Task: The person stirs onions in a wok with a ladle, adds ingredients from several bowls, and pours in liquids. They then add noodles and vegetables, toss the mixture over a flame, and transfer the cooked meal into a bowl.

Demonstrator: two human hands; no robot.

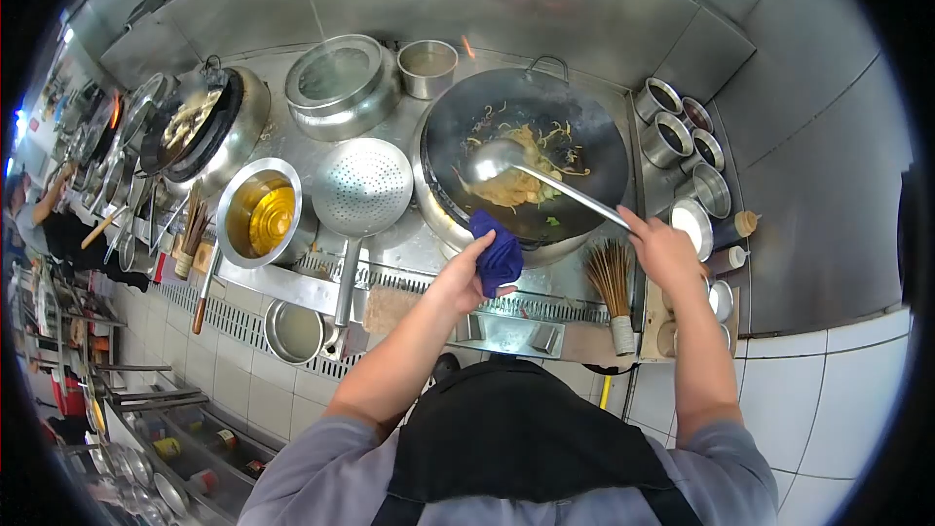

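My right hand is closed round the handle of a long steel ladle. The ladle's bowl rests over pale noodle-like food with bits of green in a large dark wok. At the wok's near left rim, my left hand is wrapped round a folded purple cloth, which presses against the edge. Thin steam rises from the food. The wok sits on a round steel burner collar, with a loop handle at its far side.
Left of the wok lie a perforated skimmer and a pot of yellow oil. A lidded steel pot and a small pot stand behind. A bamboo brush and several seasoning tins are at right. Far left, another person stands.
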